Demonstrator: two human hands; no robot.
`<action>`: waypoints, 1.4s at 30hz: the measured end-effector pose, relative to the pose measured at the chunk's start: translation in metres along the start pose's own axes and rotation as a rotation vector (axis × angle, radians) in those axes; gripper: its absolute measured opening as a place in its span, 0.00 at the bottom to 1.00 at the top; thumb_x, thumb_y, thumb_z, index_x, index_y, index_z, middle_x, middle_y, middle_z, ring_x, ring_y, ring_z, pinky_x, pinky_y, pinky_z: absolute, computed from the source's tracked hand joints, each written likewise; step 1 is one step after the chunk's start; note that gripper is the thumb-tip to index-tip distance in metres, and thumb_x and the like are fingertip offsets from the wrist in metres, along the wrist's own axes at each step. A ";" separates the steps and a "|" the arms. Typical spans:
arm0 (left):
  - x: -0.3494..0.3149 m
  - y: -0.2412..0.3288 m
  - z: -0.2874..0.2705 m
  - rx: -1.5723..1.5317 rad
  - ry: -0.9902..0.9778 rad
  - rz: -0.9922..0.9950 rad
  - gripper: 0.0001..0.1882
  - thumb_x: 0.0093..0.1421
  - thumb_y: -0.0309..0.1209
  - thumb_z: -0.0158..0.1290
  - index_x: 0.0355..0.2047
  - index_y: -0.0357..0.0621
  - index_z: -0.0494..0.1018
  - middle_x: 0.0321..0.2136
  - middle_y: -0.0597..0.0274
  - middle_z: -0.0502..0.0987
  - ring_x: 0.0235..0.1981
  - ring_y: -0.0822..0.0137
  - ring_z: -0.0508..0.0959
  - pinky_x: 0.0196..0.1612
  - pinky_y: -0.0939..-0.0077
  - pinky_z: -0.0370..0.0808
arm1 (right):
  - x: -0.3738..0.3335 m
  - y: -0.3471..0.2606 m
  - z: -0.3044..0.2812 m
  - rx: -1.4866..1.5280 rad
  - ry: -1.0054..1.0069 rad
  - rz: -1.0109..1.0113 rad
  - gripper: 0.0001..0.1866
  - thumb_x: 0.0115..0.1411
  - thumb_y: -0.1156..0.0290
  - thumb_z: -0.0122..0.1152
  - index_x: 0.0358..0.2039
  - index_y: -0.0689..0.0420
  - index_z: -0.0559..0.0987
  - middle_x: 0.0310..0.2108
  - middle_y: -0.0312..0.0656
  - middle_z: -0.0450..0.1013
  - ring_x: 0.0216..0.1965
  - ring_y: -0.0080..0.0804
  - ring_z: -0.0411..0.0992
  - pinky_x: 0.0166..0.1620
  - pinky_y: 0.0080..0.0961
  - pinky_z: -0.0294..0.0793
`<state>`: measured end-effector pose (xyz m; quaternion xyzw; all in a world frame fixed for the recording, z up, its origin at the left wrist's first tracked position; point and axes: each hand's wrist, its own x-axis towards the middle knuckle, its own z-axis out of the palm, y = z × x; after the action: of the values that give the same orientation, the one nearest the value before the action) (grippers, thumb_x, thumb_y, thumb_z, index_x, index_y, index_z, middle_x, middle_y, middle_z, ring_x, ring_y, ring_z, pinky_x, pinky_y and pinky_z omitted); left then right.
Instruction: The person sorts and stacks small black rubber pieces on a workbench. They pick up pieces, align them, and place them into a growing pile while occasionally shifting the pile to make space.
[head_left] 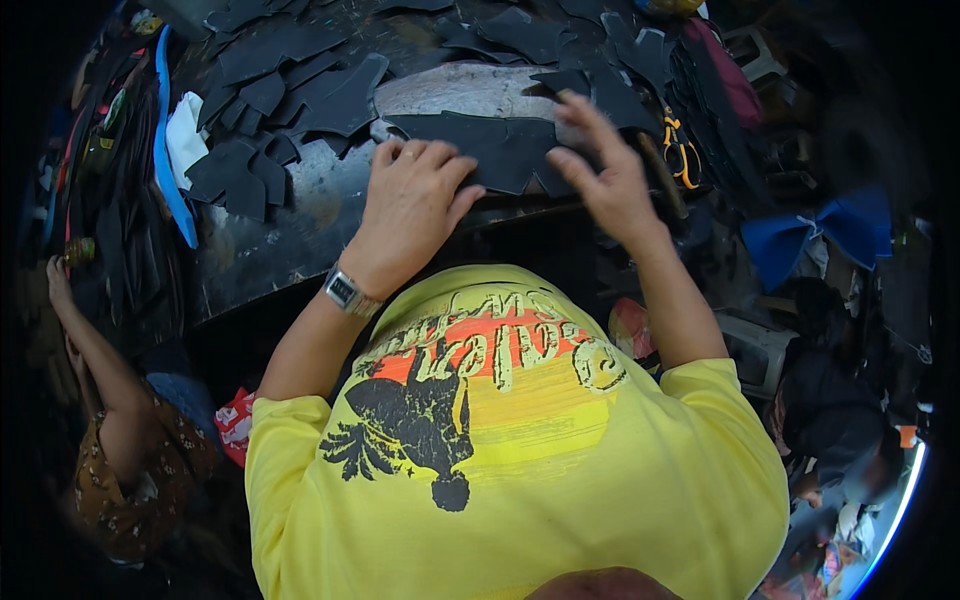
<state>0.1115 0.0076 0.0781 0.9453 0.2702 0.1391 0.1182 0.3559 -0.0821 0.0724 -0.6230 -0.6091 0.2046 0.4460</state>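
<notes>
A black cut-out sheet piece (500, 150) with a notched lower edge lies at the table's near edge, in front of me. I cannot tell whether it is leather or foam. My left hand (412, 190), with a watch on its wrist, rests on the left end of this piece; the fingers are bent a little, the thumb stands apart, and what lies under the palm is hidden. Just off the piece's right end, my right hand (607, 180) has thumb and fingers spread, slightly blurred, with nothing seen in it. Behind the piece shows a pale, worn slab (455, 92).
Many similar black pieces (335, 95) lie in overlapping heaps across the dark table (250, 265). Orange-handled scissors (682, 155) are at the right. A blue strip (168, 150) and white paper (186, 135) lie left. Another person's arm (110, 350) reaches up at far left.
</notes>
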 end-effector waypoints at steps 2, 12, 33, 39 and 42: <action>0.017 0.000 0.012 -0.087 0.140 0.024 0.21 0.61 0.42 0.59 0.50 0.44 0.77 0.50 0.55 0.76 0.51 0.58 0.75 0.61 0.57 0.61 | 0.004 0.010 -0.026 -0.155 0.203 -0.006 0.31 0.59 0.69 0.67 0.63 0.53 0.70 0.52 0.47 0.75 0.56 0.38 0.72 0.57 0.33 0.70; 0.066 0.003 0.036 -0.120 0.084 0.048 0.31 0.53 0.42 0.66 0.53 0.43 0.71 0.49 0.54 0.77 0.52 0.53 0.75 0.54 0.57 0.69 | 0.021 0.069 -0.066 -0.665 0.226 0.203 0.35 0.55 0.58 0.70 0.62 0.54 0.70 0.48 0.53 0.76 0.50 0.50 0.73 0.53 0.40 0.71; -0.030 -0.014 -0.001 -0.907 0.010 -0.411 0.14 0.62 0.36 0.61 0.38 0.36 0.81 0.27 0.62 0.82 0.26 0.77 0.79 0.31 0.81 0.75 | 0.066 0.011 0.007 -0.249 -0.083 -0.093 0.26 0.52 0.76 0.70 0.55 0.53 0.79 0.36 0.36 0.76 0.37 0.27 0.72 0.43 0.22 0.73; -0.040 -0.015 0.002 -0.989 0.138 -0.441 0.13 0.62 0.34 0.61 0.41 0.36 0.80 0.28 0.61 0.82 0.28 0.77 0.79 0.32 0.81 0.75 | 0.049 -0.006 0.017 -0.383 0.111 -0.296 0.14 0.57 0.69 0.68 0.44 0.59 0.82 0.39 0.42 0.78 0.46 0.36 0.74 0.49 0.30 0.71; -0.037 -0.017 -0.001 -0.990 0.190 -0.473 0.14 0.61 0.33 0.63 0.41 0.37 0.80 0.29 0.61 0.83 0.29 0.78 0.79 0.33 0.81 0.75 | 0.035 -0.016 0.007 -0.116 -0.241 0.055 0.13 0.58 0.62 0.69 0.31 0.60 0.84 0.28 0.42 0.77 0.35 0.37 0.72 0.41 0.31 0.71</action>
<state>0.0733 0.0019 0.0666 0.6738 0.3870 0.3039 0.5512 0.3472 -0.0492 0.0923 -0.6352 -0.6518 0.2545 0.3271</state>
